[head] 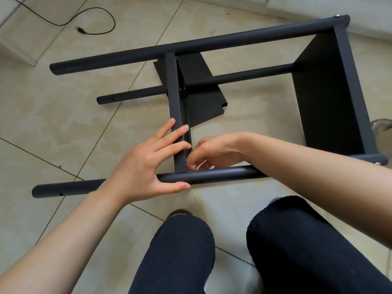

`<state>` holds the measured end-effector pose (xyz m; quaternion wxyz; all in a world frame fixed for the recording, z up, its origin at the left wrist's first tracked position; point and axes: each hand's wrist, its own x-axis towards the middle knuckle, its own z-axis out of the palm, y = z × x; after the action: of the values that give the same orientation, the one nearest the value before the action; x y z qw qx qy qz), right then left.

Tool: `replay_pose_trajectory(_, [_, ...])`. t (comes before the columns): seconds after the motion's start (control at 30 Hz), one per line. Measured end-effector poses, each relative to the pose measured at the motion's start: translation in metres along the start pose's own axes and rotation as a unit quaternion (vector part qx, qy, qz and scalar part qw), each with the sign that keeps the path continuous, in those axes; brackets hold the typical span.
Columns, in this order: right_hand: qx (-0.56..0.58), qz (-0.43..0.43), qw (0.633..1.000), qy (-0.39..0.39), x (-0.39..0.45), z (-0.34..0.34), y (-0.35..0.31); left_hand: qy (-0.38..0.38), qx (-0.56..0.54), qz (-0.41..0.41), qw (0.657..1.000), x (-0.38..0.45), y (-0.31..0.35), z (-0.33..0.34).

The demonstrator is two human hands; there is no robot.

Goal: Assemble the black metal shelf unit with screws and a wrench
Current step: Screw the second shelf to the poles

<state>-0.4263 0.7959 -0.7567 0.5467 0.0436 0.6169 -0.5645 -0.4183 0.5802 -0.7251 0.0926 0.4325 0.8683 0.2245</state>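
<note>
The black metal shelf unit (212, 41) lies on its side on the tiled floor. Its near leg tube (222, 172) runs left to right just in front of my knees. My left hand (148, 166) rests on the middle shelf's edge (174, 90), fingers spread over the edge and thumb under the near tube. My right hand (210, 151) reaches inside the frame at the joint of that shelf and the near tube, fingertips pinched together on something small that I cannot make out. A second shelf panel (331, 92) is fixed at the right end.
A black cable with a plug (80, 29) lies on the floor at the far left. A glass object (381, 126) stands at the right edge. My knees in dark trousers (297, 240) fill the foreground. White furniture (339, 5) borders the far side.
</note>
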Motion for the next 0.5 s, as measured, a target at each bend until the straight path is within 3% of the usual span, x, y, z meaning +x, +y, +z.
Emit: replay_pose_trajectory(0.5, [-0.023, 0.002, 1.0, 0.012, 0.0004, -0.0007, 0.0003, -0.003, 0.003, -0.003, 1.0, 0.0, 0.0006, -0.0011])
